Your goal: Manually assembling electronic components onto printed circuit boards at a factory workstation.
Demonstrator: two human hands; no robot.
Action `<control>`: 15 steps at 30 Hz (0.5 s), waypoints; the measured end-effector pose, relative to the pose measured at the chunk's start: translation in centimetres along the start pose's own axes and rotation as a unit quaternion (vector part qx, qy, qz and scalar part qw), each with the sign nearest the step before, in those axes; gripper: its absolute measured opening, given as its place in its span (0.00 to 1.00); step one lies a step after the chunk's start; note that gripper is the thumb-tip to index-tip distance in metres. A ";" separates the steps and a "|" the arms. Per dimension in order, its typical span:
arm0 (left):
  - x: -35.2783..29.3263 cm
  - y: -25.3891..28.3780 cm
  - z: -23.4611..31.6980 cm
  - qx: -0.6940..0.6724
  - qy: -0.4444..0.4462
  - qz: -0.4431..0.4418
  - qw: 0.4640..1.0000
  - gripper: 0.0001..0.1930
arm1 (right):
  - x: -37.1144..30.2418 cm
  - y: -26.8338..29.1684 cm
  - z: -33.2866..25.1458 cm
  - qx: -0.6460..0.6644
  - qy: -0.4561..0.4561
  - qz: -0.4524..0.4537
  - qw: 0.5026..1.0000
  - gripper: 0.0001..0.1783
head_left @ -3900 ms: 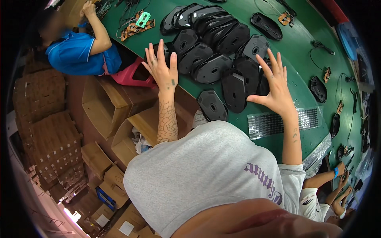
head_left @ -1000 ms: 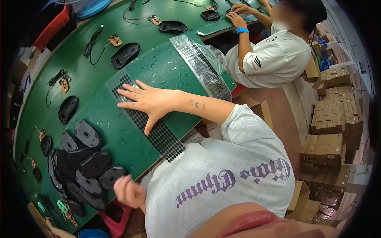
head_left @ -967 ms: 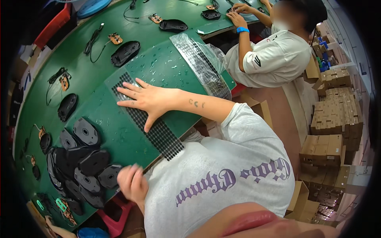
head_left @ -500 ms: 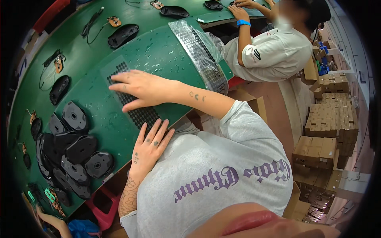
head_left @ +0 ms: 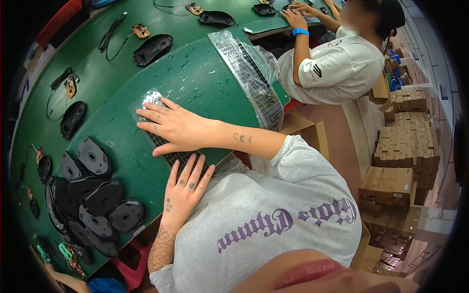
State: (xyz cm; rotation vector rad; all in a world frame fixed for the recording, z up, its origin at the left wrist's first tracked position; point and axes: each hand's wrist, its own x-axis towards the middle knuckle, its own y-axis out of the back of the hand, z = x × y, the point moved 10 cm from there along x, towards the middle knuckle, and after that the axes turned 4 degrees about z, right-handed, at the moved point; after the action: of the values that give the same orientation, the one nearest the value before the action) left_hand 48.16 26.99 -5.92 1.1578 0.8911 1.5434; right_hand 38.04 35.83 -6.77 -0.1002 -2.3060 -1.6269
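Note:
A clear sheet with rows of small black round dots (head_left: 159, 140) lies on the green table near my body. Across it rests my right hand (head_left: 180, 129), palm down, fingers stretched and a little apart. The hand covers much of the sheet's middle; the far end beyond the fingers looks glossy. My left hand (head_left: 188, 188) lies at the near end of the same sheet, fingers straight, their tips on or beside the last dots. Neither hand grips anything. To the left sits a pile of dark grey and black computer mouse shells (head_left: 101, 196).
Crumpled clear plastic with more dotted sheets (head_left: 239, 68) lies to the right. Mouse bases (head_left: 153, 50), circuit boards (head_left: 140, 31) and cables line the far table. Water drops dot the green table (head_left: 195, 80). A co-worker (head_left: 327, 73) sits right, cardboard boxes (head_left: 408, 141) behind. A red stool (head_left: 134, 266) stands left.
My right hand has slid slightly nearer, toward my left hand, along the sheet. The sheet's far end looks shinier. The whole view has shifted a little.

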 end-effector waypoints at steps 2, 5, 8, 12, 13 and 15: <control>0.4 -0.3 0.1 -0.006 -0.027 -0.016 0.999 0.28 | 0.2 0.0 0.3 0.003 -0.008 -0.008 1.000 0.41; -0.4 -0.4 0.4 -0.006 -0.066 -0.035 0.997 0.27 | 0.0 -0.2 0.5 0.010 -0.017 0.004 1.000 0.41; -1.2 -0.8 0.0 -0.009 -0.095 -0.061 0.994 0.27 | -0.4 -0.4 0.3 0.024 -0.020 0.026 0.999 0.41; -3.2 -1.4 -1.7 -0.237 -0.049 -0.032 0.970 0.27 | -0.4 -0.6 -0.8 0.050 -0.022 -0.023 0.998 0.39; -3.2 -1.1 -2.6 -0.291 -0.015 -0.028 0.956 0.25 | -0.2 -0.2 -0.8 0.048 -0.046 -0.045 0.997 0.38; -3.5 0.3 -4.8 -0.335 0.071 -0.023 0.939 0.23 | 0.0 0.5 -1.3 0.063 -0.049 -0.027 0.996 0.36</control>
State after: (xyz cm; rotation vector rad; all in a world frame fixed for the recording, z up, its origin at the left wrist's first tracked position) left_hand 43.70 23.51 -7.81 0.5341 0.4082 1.7148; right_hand 38.43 34.83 -5.89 -0.0924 -2.4991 -1.5279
